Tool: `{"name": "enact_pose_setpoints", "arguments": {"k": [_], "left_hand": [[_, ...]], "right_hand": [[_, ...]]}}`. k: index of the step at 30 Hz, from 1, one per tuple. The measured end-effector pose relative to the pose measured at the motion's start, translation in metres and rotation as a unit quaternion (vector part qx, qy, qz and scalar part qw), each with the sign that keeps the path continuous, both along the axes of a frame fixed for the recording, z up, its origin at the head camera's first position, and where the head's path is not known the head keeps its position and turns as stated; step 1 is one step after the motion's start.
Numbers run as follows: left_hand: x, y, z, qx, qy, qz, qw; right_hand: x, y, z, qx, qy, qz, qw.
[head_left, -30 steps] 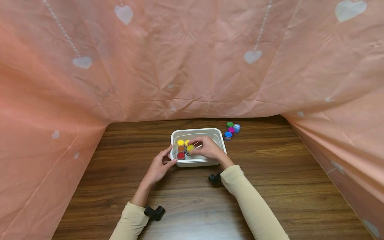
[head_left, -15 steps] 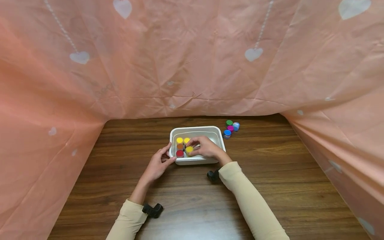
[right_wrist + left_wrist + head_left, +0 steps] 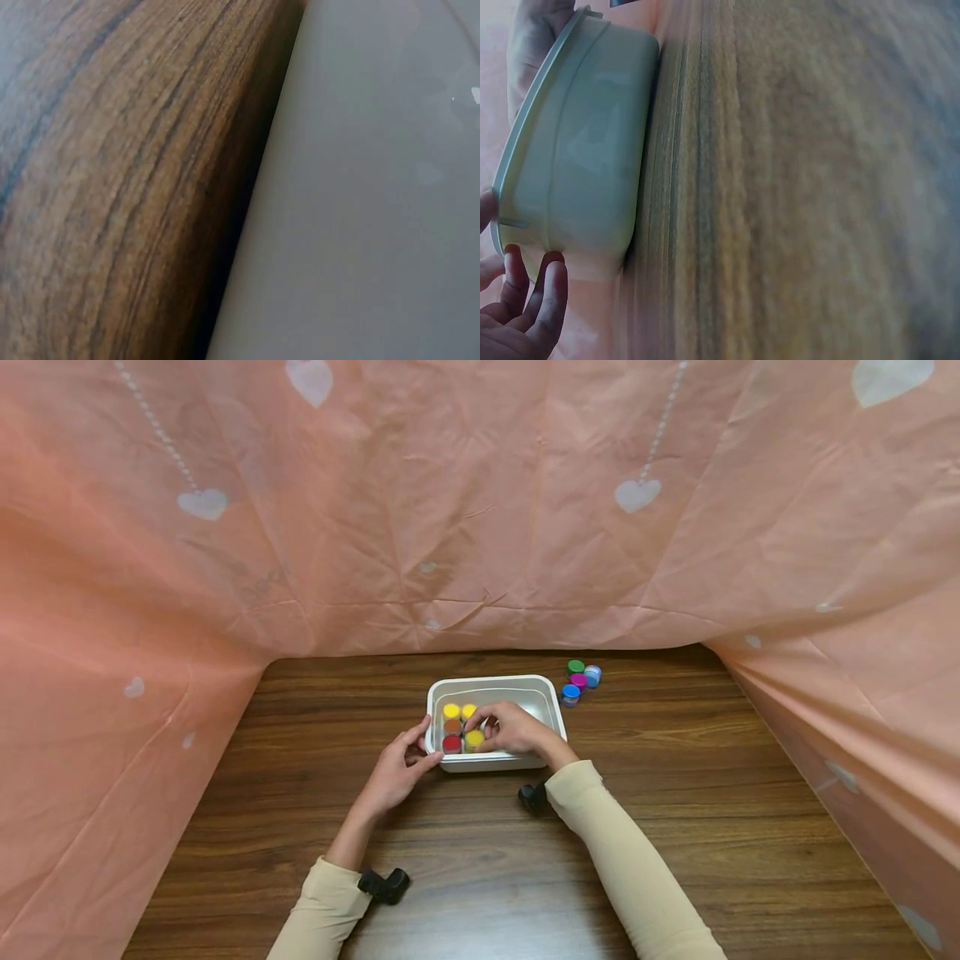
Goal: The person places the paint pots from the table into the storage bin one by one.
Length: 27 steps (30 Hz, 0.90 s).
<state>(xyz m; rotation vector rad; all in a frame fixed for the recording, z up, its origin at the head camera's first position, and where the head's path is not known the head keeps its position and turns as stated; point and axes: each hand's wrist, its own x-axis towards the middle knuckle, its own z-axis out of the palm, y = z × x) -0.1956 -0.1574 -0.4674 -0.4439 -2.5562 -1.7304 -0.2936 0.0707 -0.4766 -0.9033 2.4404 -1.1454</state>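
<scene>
A white plastic tub [image 3: 525, 681] stands on the wooden table [image 3: 675, 793]. Several small paint jars sit in its left part: two with yellow lids [image 3: 451, 711], an orange one [image 3: 452, 726] and a red one [image 3: 451, 743]. My right hand [image 3: 512, 732] reaches into the tub, its fingers curled round another yellow-lidded jar [image 3: 474, 740] beside the red one. My left hand [image 3: 400, 770] grips the tub's front left corner, thumb on the rim. The left wrist view has the tub's outer wall [image 3: 570, 150] with fingertips [image 3: 547, 296] at its corner. The right wrist view holds only the tub wall [image 3: 375, 225] and wood.
Several more jars stand outside the tub at its back right: green [image 3: 575, 667], magenta [image 3: 577, 680], light blue [image 3: 592, 676] and blue [image 3: 570, 692]. A pink cloth [image 3: 480, 510] with white hearts encloses the table at the back and on both sides.
My right hand has lowered the yellow-lidded jar into the tub, down beside the red one. The left hand has stayed on the tub's corner.
</scene>
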Motion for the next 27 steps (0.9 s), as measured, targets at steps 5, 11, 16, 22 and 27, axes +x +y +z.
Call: {"name": "enact_pose_setpoints", "arguments": {"k": [5, 11, 16, 22, 27], "left_hand": [[0.000, 0.000, 0.001, -0.004, -0.006, 0.000, 1.0000], [0.000, 0.000, 0.002, -0.007, -0.012, -0.002, 0.9999], [-0.001, 0.001, 0.001, -0.006, -0.005, -0.002, 1.0000], [0.002, 0.001, -0.002, -0.005, -0.018, -0.008, 0.9998], [0.000, 0.001, -0.004, -0.001, -0.020, -0.003, 0.9998]], "right_hand": [[-0.001, -0.001, -0.001, 0.000, -0.001, 0.002, 1.000], [-0.003, -0.003, -0.003, 0.005, -0.009, -0.003, 1.000], [-0.005, -0.003, -0.003, 0.006, -0.006, -0.001, 1.000], [-0.007, -0.004, -0.010, 0.015, -0.007, 0.010, 1.000], [-0.009, -0.005, -0.012, 0.016, -0.008, 0.006, 1.000]]}}
